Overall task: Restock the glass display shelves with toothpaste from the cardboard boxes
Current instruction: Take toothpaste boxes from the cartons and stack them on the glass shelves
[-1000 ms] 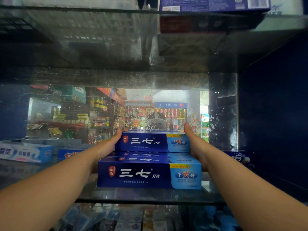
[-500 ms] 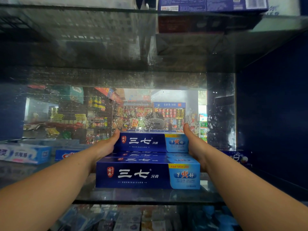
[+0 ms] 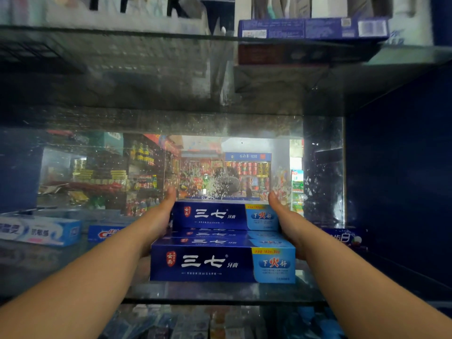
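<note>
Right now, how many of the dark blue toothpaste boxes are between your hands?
4 showing: the front box at the shelf edge, two box tops behind it, and the back box, raised. Some may be hidden beneath it.

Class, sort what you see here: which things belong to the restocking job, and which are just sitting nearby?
In the job:
dark blue toothpaste boxes
left hand
right hand
glass shelf

Just nearby:
white and light blue toothpaste box
box on the upper shelf

dim cabinet interior with dark blue side walls (image 3: 401,167); through the speckled glass back panel (image 3: 220,167), brightly lit shop aisles (image 3: 247,170) of colourful goods show.
</note>
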